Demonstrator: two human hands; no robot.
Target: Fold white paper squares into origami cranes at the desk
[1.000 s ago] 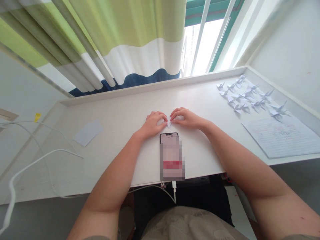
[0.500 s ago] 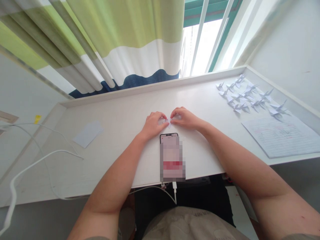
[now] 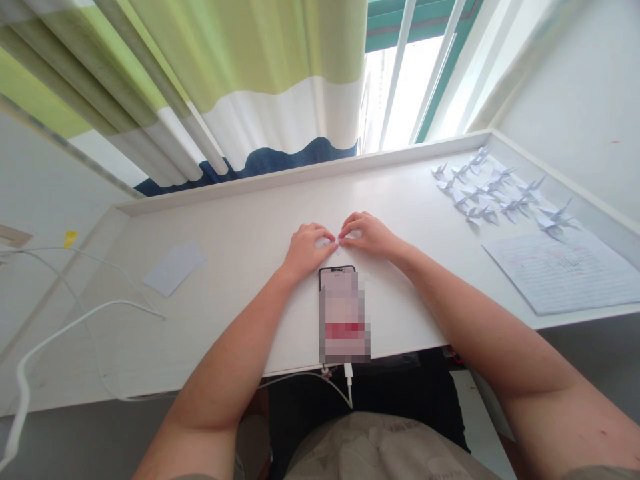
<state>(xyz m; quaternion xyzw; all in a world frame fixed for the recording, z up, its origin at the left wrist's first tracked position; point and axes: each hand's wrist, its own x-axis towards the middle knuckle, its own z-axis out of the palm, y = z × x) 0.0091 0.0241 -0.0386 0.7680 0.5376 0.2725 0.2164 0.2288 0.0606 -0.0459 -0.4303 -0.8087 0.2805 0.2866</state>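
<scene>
A small folded white paper [image 3: 339, 251] is held between my two hands above the middle of the desk. My left hand [image 3: 310, 249] pinches its left side with thumb and index finger. From the right, my right hand [image 3: 369, 235] pinches it the same way, and the fingertips of both hands nearly meet. Most of the paper is hidden behind the fingers. Just below the hands lies a phone [image 3: 338, 307], its screen partly blurred, with a white charging cable [image 3: 349, 380] plugged into its lower end.
Several folded paper cranes [image 3: 493, 187] stand at the desk's back right, beside written sheets [image 3: 565, 273]. Plain white paper pieces [image 3: 175, 268] lie on the left. A white cable [image 3: 95, 310] crosses the desk's left end. A raised rim [image 3: 240, 185] runs along the back, below a curtain [image 3: 280, 60].
The fingertips of my right hand have come slightly closer to those of my left at the paper. The view has shifted very little; other things lie as before.
</scene>
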